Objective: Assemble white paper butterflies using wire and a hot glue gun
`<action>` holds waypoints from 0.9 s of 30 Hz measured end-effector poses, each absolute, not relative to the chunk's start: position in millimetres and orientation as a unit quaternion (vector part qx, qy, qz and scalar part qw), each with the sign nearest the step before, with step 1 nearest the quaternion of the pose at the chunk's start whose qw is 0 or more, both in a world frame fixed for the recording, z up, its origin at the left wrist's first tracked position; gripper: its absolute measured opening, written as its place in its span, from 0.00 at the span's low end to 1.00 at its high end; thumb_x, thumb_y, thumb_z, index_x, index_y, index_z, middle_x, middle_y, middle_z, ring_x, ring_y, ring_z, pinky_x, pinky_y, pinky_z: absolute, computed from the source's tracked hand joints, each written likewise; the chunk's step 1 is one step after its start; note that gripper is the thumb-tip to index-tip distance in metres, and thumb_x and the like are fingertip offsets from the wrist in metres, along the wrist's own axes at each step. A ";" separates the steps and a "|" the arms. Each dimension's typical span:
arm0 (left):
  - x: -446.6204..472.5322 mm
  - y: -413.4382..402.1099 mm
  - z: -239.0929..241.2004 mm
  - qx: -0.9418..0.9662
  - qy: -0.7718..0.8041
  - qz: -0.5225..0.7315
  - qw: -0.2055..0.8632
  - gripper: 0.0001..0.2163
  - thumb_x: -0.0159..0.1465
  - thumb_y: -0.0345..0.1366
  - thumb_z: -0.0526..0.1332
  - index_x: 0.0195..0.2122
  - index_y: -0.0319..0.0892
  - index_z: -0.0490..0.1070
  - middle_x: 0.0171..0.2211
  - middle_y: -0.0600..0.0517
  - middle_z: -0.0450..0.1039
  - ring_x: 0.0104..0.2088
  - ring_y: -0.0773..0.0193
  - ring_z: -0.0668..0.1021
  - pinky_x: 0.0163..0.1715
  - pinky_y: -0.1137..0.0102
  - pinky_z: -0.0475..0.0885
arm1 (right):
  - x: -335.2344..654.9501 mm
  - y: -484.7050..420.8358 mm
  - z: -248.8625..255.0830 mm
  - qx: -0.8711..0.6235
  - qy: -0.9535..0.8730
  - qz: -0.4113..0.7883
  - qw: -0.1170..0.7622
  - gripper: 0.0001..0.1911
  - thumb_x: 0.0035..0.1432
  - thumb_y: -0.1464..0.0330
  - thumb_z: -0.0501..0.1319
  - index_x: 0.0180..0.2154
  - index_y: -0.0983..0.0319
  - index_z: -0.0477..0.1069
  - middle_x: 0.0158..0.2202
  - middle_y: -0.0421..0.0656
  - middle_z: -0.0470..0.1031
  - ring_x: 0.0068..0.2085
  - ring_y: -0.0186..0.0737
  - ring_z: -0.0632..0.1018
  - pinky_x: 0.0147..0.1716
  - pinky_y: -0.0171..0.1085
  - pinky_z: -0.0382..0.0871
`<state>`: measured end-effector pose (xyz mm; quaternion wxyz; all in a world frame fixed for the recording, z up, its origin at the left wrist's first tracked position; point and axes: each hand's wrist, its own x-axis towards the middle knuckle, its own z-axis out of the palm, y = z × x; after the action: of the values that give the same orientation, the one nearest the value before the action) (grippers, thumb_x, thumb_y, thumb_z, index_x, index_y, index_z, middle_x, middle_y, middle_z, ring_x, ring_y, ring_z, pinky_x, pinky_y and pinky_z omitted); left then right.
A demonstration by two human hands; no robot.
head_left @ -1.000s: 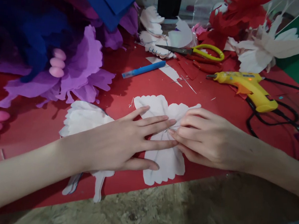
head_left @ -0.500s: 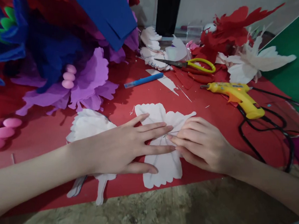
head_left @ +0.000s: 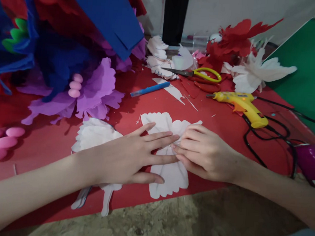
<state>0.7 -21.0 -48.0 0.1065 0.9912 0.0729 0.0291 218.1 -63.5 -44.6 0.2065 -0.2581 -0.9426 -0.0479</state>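
Observation:
A white cut-out with scalloped edges [head_left: 169,177], shaped like a butterfly, lies flat on the red sheet. My left hand [head_left: 135,154] rests across it, palm down with fingers spread, holding nothing. From the right, my right hand [head_left: 206,151] touches the cut-out's middle. Its fingers are curled together in a pinch at a crease there; what sits between the fingertips is too small and hidden to make out. Partly under my left forearm is a stack of similar white cut-outs [head_left: 96,133], long tails sticking out below.
Yellow-handled scissors [head_left: 207,74], a blue pen [head_left: 150,89] and a yellow glue gun [head_left: 241,104] with a black cord lie behind my hands. Purple paper shapes [head_left: 97,87] and pink oval pieces [head_left: 5,142] are at left. A white paper butterfly [head_left: 255,69] stands at back right.
The view has shifted slightly, so the background sits lower and the right side further left. My right fingertips have drawn a little closer to my left fingers on the cut-out.

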 end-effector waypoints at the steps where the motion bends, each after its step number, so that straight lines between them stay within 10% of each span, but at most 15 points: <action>1: 0.5 -20.9 -47.6 0.991 0.073 0.031 0.106 0.22 0.67 0.50 0.48 0.60 0.49 0.56 0.64 0.40 0.49 0.64 0.55 0.55 0.61 0.51 0.46 | 218.6 -63.1 -46.6 -0.263 -0.935 -0.044 0.234 0.13 0.60 0.74 0.51 0.29 0.68 0.72 0.24 0.41 0.70 0.32 0.34 0.66 0.36 0.38 0.64; 27: 1.6 -22.3 -43.0 0.988 0.090 0.003 0.123 0.22 0.67 0.51 0.47 0.58 0.49 0.60 0.65 0.46 0.48 0.64 0.54 0.55 0.61 0.49 0.46 | 215.2 -65.5 -50.8 -0.263 -0.935 0.000 0.240 0.13 0.60 0.74 0.49 0.35 0.71 0.72 0.27 0.42 0.72 0.33 0.35 0.65 0.36 0.38 0.63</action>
<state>1.6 -22.3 -43.0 0.1227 0.9884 0.0895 0.0028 215.2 -65.5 -50.8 0.2395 -0.2628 -0.9346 -0.0001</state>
